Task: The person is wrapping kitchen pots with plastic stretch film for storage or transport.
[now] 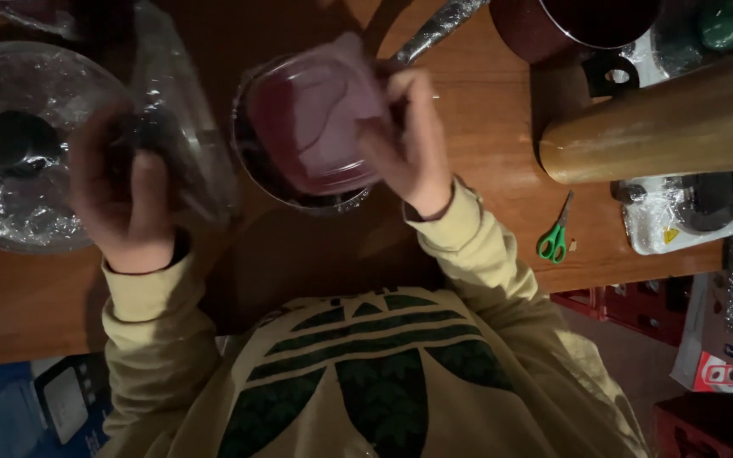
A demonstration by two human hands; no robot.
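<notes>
On the wooden surface below my head camera, my right hand pinches the edge of a pinkish square container and holds it tilted over a dark round pan that sits in front of my chest; the fingers are closed on its near side, and the container hangs above the pan's rim rather than resting flat in it. My left hand is raised and curled around something dark and wrapped in clear film, though the dim light keeps me from telling just what it grips. As I judge it, the pinch on the container is thin, so it could slip and drop into the pan or tip whatever it carries onto the wood. The loose film near my left hand could also catch on the glass lid lying at the far left and drag it. Room is tight on both sides: the lid crowds my left, and a thick wooden roller lies across the right, with a dark red pot behind it and a long handle reaching towards the container. Green-handled scissors lie near the surface's front edge on my right, where a careless elbow could knock them off. The clearest open stretch is the bare wood between the pan and my body.
</notes>
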